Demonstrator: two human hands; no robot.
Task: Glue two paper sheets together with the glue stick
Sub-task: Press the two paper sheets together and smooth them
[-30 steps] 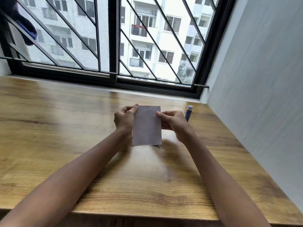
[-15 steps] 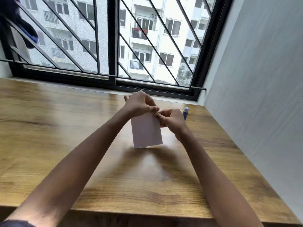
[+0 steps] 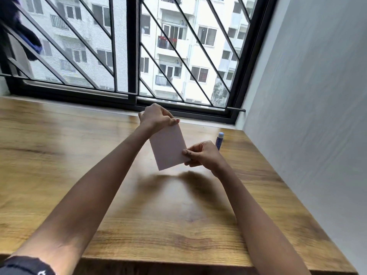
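Where paper is held, desk gleams.

Paper: pale pinkish-white rect., held clear of the tabletop, tilted; top corner is pinched by left hand, lower right edge by right hand. One sheet or two: not discernible. Glue stick: blue-topped, seen just behind right hand, partly hidden.

Brown wooden table top: visible grain, smooth, slight sheen w/ soft reflections near centre. Pale rectangular paper sheet: matt. Blue plastic glue stick, far right: smooth. Black metal window grille: satin. Grey wall, right: matt, faint texture.
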